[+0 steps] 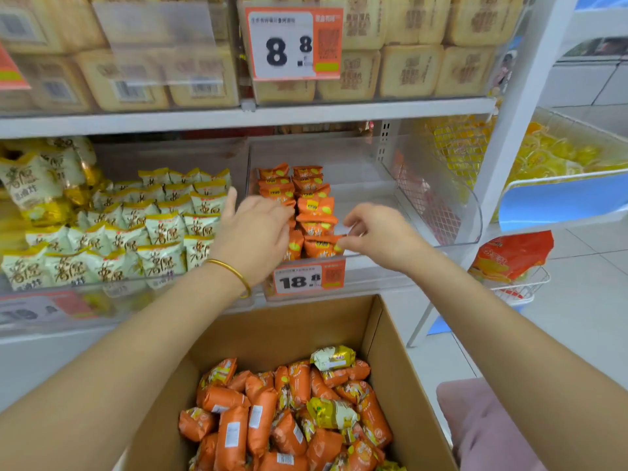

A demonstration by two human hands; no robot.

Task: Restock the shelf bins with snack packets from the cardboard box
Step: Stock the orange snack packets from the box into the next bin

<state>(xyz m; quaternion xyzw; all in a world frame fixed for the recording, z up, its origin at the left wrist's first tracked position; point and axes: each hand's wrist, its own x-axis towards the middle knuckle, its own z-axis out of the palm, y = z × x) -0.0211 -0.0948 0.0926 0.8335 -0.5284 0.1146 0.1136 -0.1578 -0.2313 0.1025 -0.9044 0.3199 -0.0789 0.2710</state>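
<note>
Right hand pinches orange foil snack packet at front of clear plastic bin; left hand's hold unclear; seat packet upright.

Both bare arms reach forward over the box, the left arm across its left rim, the right arm past its right rim. The left hand, above the box's back wall, lies palm down with the thumb out; its fingers are blurred, its grip unclear. The right hand, above the back right corner, pinches a packet between thumb and forefinger
</note>
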